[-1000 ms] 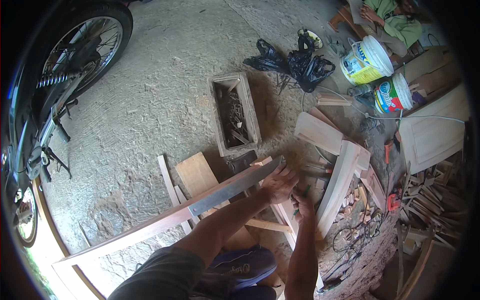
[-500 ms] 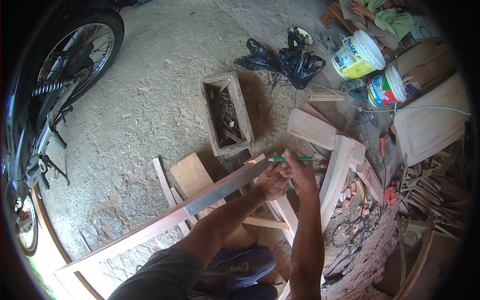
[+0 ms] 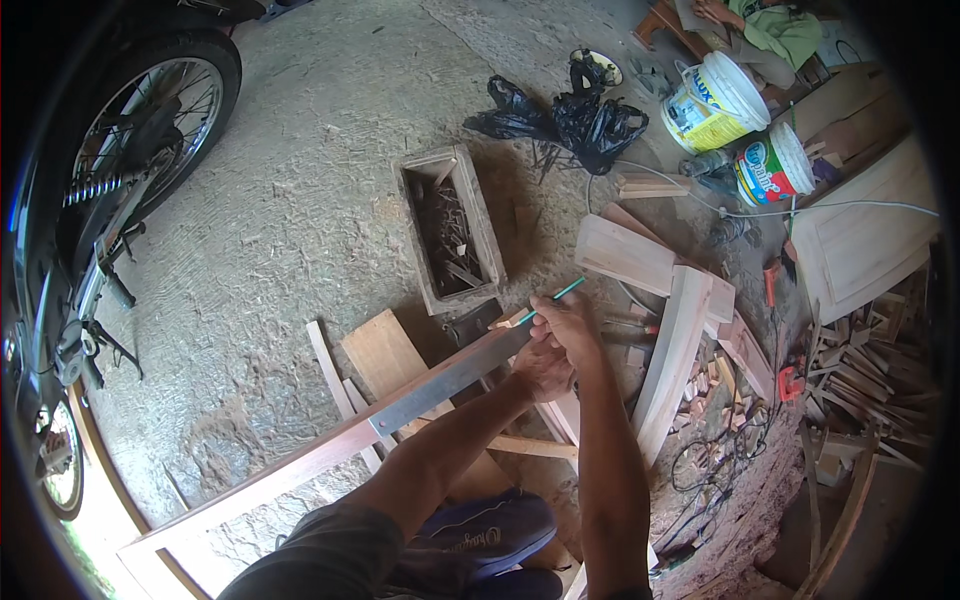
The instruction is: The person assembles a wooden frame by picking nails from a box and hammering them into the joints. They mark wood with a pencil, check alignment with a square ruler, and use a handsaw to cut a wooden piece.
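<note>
A long wooden board (image 3: 290,447) runs diagonally from the lower left toward the middle. Flat along its side lies a grey metal straightedge (image 3: 430,392) with a small hole near its left end. My left hand (image 3: 545,370) is closed at the far end of the straightedge and board, its fingers partly hidden behind my right hand. In my right hand (image 3: 566,328) a green pencil (image 3: 569,289) is pinched; it slants, its lower end at a small light piece of wood (image 3: 509,320) by the board's end.
Beyond the board stands a wooden box (image 3: 411,215) of nails and scraps. A motorcycle (image 3: 150,120) is at left; black plastic bags (image 3: 598,125) and buckets (image 3: 715,105) lie farther back. Joined timbers (image 3: 672,360), cables (image 3: 700,480) and offcuts (image 3: 865,370) occupy the right. Another person (image 3: 785,35) sits at the far right.
My right hand has shifted left and turned, tilting the pencil from nearly level to slanted, with its lower end now by the small piece of wood. My left hand stays at the straightedge.
</note>
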### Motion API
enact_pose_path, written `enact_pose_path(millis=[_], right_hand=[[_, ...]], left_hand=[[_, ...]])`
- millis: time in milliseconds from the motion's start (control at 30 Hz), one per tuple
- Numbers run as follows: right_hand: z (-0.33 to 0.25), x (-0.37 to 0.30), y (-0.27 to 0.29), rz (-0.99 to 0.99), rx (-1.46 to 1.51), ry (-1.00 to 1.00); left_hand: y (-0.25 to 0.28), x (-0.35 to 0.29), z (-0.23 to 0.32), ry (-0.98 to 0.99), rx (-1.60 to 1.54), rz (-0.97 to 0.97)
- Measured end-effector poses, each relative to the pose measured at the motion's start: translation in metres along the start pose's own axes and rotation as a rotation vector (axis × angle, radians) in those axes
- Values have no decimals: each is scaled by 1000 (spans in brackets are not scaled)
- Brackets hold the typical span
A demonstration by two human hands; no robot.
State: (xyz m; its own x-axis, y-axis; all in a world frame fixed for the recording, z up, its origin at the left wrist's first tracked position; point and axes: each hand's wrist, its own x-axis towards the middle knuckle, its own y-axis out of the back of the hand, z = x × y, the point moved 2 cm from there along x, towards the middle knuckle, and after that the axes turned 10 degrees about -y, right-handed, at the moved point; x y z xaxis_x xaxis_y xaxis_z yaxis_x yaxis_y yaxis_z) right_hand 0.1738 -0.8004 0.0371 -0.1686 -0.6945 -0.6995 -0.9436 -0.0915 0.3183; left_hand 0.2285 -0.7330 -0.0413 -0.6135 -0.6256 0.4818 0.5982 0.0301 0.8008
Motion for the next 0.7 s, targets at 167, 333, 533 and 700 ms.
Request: enact_pose_path(millis=[167,333,533,700], right_hand=[[-5,15,16,245,-144,276],[56,54,34,508,-900,308],[28,67,16,257,-578,289],[52,26,113,465,374,539]], left_hand=[[15,7,-4,-8,25,44],[-8,11,6,60,-95,-416],[12,0,-18,-31,17,-75],[3,10,12,-158,-40,-6]])
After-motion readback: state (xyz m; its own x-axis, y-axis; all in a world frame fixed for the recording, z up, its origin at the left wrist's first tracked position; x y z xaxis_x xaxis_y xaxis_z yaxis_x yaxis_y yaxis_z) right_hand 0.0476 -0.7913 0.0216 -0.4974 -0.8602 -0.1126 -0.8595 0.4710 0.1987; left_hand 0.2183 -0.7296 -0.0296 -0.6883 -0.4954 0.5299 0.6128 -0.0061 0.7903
